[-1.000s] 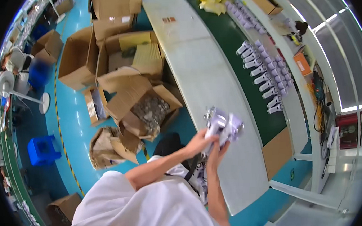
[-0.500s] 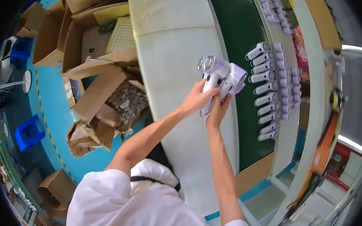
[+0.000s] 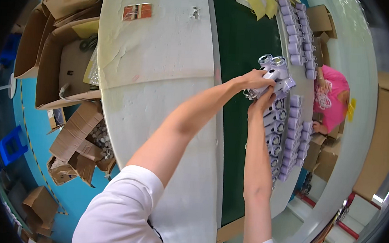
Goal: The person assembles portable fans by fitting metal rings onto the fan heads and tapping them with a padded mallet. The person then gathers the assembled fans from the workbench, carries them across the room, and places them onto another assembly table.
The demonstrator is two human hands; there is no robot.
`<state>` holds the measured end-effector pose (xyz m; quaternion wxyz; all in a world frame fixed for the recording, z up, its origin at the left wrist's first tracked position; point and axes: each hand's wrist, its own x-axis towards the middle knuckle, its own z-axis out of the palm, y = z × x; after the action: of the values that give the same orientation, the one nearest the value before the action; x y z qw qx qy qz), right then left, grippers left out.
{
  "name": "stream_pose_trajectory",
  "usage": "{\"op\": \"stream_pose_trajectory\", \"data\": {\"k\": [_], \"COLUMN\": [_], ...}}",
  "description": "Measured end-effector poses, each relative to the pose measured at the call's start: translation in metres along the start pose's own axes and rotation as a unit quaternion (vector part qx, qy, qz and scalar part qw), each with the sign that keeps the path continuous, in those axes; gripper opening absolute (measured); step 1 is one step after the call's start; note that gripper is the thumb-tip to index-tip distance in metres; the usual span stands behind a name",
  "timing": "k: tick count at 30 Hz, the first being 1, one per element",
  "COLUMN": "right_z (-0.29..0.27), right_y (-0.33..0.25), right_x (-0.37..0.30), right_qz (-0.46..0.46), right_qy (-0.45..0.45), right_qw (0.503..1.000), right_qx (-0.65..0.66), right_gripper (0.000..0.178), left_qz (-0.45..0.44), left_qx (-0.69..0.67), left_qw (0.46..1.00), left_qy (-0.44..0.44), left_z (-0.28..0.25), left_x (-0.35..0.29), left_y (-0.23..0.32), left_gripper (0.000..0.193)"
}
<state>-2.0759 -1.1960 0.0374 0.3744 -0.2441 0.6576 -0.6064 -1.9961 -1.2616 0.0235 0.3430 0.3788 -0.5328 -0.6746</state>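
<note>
A small bunch of lilac-and-white handheld devices [image 3: 285,82], with round silver-rimmed heads and short handles, is held between both my hands over the far side of the green belt. My left hand [image 3: 255,78] is closed round the handles from the left. My right hand [image 3: 261,103] grips the bunch from below, its fingers partly hidden. Just beneath and beyond my right hand, a row of the same devices [image 3: 275,140] lies along the belt's far edge, partly covered by my forearm. Behind that row stand lilac cylindrical pieces [image 3: 293,128] in lines.
A white worktop [image 3: 173,43] runs along the near side of the green belt [image 3: 231,169]. More lilac cylinders [image 3: 295,38] and yellow sheets [image 3: 254,1] are farther up. Across the belt is a person in pink [image 3: 334,93]. Open cardboard boxes [image 3: 49,66] stand at left.
Both hands have carried the bunch of devices rightward, from above the worktop's edge to the row across the belt. My view has shifted, and the person in pink shows more fully.
</note>
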Motion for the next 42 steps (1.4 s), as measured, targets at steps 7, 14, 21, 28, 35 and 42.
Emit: {"op": "stream_pose_trajectory", "data": {"k": [7, 14, 21, 28, 35, 42], "right_z": [0.007, -0.002, -0.009, -0.006, -0.015, -0.019], "right_y": [0.023, 0.01, 0.014, -0.001, -0.001, 0.016], "right_x": [0.05, 0.063, 0.114, 0.096, 0.104, 0.08], "right_qz": [-0.009, -0.074, 0.019, 0.142, 0.098, -0.03], "right_qy": [0.052, 0.17, 0.28, 0.124, 0.185, 0.021], "right_qw": [0.999, 0.924, 0.907, 0.973, 0.827, 0.755], "right_qx": [0.007, -0.334, -0.314, -0.131, -0.521, -0.655], "right_gripper": [0.066, 0.073, 0.078, 0.076, 0.098, 0.088], "left_qz": [0.012, 0.021, 0.112, 0.093, 0.183, 0.143], "left_qx": [0.105, 0.288, 0.514, 0.55, 0.514, 0.228], "left_qw": [0.994, 0.95, 0.822, 0.802, 0.791, 0.926], "left_qy": [-0.013, 0.116, 0.215, 0.213, 0.277, 0.266], "left_z": [-0.005, -0.036, -0.029, -0.027, -0.011, 0.023], "left_x": [0.072, 0.095, 0.112, 0.111, 0.086, -0.12], "left_y": [-0.024, -0.008, -0.011, -0.031, -0.01, -0.023], "left_gripper": [0.075, 0.066, 0.05, 0.055, 0.061, 0.032]}}
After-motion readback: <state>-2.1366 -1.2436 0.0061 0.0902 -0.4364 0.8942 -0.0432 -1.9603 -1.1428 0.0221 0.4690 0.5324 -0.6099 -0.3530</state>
